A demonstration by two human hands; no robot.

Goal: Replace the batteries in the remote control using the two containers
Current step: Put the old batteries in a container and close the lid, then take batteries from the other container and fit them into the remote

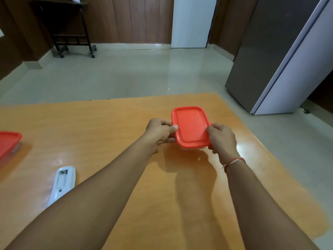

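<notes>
1. The left grip (159,129) is closed on the left edge of a container (191,128) with a red lid (190,126); the thumb lies on top of the lid's rim and the fingers curl beneath it.
2. The right grip (222,138) is clamped on the same container at its near right corner — thumb on the lid, fingers wrapped under the edge.
3. The container sits between the two grips, its lid on and facing up. Only a sliver of clear base shows under the lid's near edge, so what is inside cannot be seen. It is held low over the orange counter (126,123), casting a shadow just nearer than the grips; whether its base touches the counter I cannot tell.
4. A red and white thread band (233,162) circles the wrist just behind the right grip.
5. Well to the left of the left grip, and nearer to the person, a white remote control (63,183) lies on the counter — back side up, with its battery bay uncovered. The left forearm crosses over its near end.
6. Far left of both grips, at the picture's edge, a second container (9,143) with a red lid rests on the counter, partly cut off.
7. Beyond the grips, past the counter's far edge, lies a pale tiled floor (126,74), with a grey refrigerator (270,56) off to the right.
</notes>
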